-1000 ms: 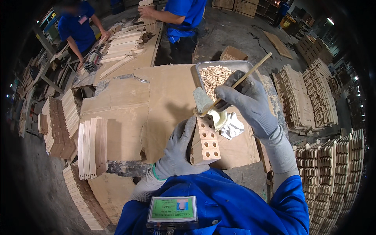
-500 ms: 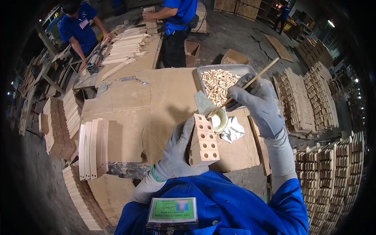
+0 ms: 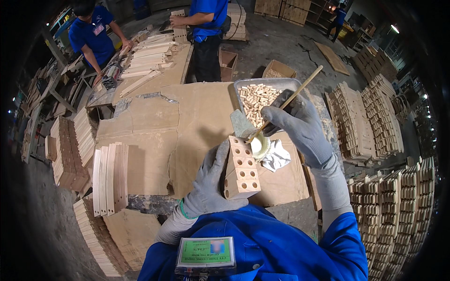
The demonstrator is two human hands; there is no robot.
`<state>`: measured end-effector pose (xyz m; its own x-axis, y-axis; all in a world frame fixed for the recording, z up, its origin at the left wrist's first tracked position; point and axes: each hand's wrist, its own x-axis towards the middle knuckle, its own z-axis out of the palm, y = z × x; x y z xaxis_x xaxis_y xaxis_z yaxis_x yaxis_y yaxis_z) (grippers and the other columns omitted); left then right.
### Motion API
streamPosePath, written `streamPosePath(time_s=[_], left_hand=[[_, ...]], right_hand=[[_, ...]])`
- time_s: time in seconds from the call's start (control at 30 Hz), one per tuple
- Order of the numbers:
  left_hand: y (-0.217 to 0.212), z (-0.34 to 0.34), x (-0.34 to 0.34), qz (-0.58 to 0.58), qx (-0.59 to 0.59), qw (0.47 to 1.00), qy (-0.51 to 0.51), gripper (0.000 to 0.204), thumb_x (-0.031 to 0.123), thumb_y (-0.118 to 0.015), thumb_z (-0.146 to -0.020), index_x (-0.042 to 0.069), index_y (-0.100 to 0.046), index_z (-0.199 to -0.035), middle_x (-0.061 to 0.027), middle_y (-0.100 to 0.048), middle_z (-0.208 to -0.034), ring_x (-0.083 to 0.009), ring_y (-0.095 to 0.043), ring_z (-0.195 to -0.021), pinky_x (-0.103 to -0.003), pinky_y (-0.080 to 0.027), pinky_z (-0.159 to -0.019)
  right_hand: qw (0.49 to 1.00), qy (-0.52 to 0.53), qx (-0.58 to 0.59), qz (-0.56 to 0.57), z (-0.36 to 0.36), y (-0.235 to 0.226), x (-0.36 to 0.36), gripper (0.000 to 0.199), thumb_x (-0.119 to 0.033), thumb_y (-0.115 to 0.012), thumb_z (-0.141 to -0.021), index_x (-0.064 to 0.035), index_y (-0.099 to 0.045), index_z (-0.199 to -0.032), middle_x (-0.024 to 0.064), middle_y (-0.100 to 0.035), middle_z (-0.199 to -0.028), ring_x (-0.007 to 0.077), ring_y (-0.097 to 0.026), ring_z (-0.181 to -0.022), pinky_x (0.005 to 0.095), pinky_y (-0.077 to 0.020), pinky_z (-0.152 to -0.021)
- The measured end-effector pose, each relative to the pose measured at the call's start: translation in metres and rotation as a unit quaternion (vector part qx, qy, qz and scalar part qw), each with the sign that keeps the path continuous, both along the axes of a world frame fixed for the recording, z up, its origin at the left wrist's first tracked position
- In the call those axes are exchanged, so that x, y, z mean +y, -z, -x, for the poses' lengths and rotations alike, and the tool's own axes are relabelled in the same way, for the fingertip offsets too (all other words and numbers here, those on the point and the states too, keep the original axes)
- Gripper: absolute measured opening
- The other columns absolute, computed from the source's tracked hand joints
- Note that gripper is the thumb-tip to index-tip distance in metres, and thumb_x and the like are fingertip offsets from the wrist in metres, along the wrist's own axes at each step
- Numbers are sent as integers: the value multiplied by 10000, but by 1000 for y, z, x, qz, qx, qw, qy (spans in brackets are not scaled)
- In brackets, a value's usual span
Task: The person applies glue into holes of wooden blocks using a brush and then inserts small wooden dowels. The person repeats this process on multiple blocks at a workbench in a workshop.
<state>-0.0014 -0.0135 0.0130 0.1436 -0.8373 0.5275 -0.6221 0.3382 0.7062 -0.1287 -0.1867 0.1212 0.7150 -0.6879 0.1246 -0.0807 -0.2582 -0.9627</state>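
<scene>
My left hand [image 3: 204, 181], in a grey glove, is wrapped around the side of a bundle of wooden pieces [image 3: 243, 174]. Their end faces point up, with pairs of round drilled holes. Gloved as well, my right hand [image 3: 300, 125] pinches a thin wooden stick [image 3: 300, 89], slanted down to the left. The stick's lower tip is at the bundle's far end, beside a small cup of whitish glue-like paste [image 3: 259, 147]; whether it touches the wood I cannot tell. A crumpled white cloth [image 3: 276, 156] lies against the cup.
A metal tray [image 3: 293, 84] of wooden dowels stands at the table's far side, near a grey flat piece [image 3: 238, 122]. Cardboard [image 3: 150, 122] covers the table; wooden slats [image 3: 110, 178] lie at left. Stacked wooden parts [image 3: 391, 220] flank the right. Two people in blue work beyond.
My right hand has moved a little to the left and nearer the bundle, and the stick stands slightly steeper. My left hand keeps its hold on the bundle.
</scene>
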Motion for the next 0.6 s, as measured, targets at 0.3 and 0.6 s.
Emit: streamPosePath(time_s=[0.3,0.6], left_hand=[[6,-4,0,5,23,1000,-1,1170,278,-830,-526,-6,-143,-1430,-247,-376,-1288,-395,-433,-1173,-444,-386,-966],[4,-2,-2,-14,50,999,-13,1169,273,-841,-521,-27,-158,-1421,-244,-393,-1268,-387,-448,-1154,-435,-390,-957]], right_hand=[[991,-4,-56,-123,8,-4,0,269,-176,-697,-821,21,-586,-967,52,-613,-775,114,-603,-682,245,-524,-625],[999,-17,-13,-43,9,0,12,247,-152,-680,-820,28,-586,-962,98,-636,-847,132,-614,-735,267,-529,-666]])
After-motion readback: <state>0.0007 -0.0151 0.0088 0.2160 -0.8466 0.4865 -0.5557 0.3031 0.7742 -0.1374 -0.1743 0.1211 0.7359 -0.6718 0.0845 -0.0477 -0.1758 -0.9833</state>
